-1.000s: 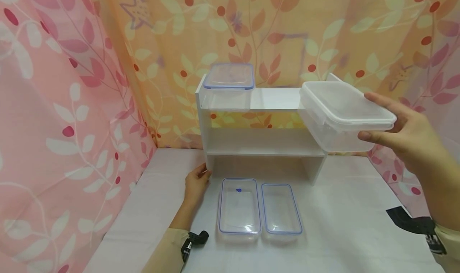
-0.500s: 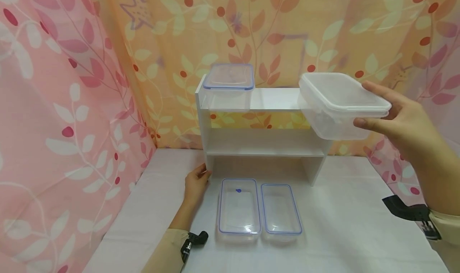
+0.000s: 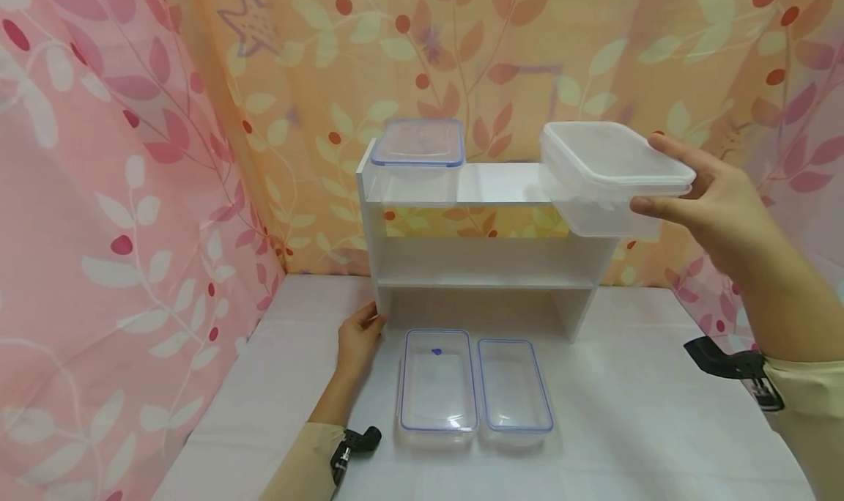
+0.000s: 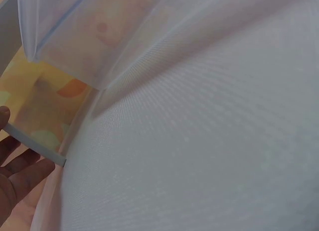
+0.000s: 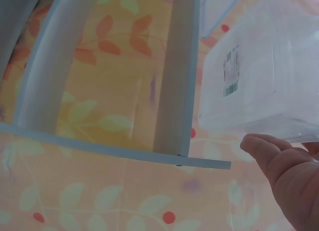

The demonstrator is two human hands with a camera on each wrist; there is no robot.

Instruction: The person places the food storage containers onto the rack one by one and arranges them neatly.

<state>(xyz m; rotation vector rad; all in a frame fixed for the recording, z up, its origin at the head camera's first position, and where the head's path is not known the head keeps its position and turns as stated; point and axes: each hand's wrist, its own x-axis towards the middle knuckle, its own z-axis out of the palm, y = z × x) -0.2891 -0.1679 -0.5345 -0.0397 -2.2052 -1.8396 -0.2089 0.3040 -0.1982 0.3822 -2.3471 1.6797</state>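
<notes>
The right hand [image 3: 708,208] has a grip on one end of a lidded white box [image 3: 609,179], thumb under the rim and fingers on the lid, so the box juts out to the left of the grip, in the air at the right end of the shelf's [image 3: 488,186] top board. Holding it by one end only looks risky: the free end could sag and knock the shelf's right corner, or the box could twist out of the fingers. Further along that board stands a blue-rimmed box [image 3: 417,160], which a hard slide might bump. The left hand [image 3: 359,336], fingers relaxed, rests against the shelf's lower left post; if it slackens, a knock could shift the shelf towards the two open tubs [image 3: 475,387] on the table [image 3: 633,413].
</notes>
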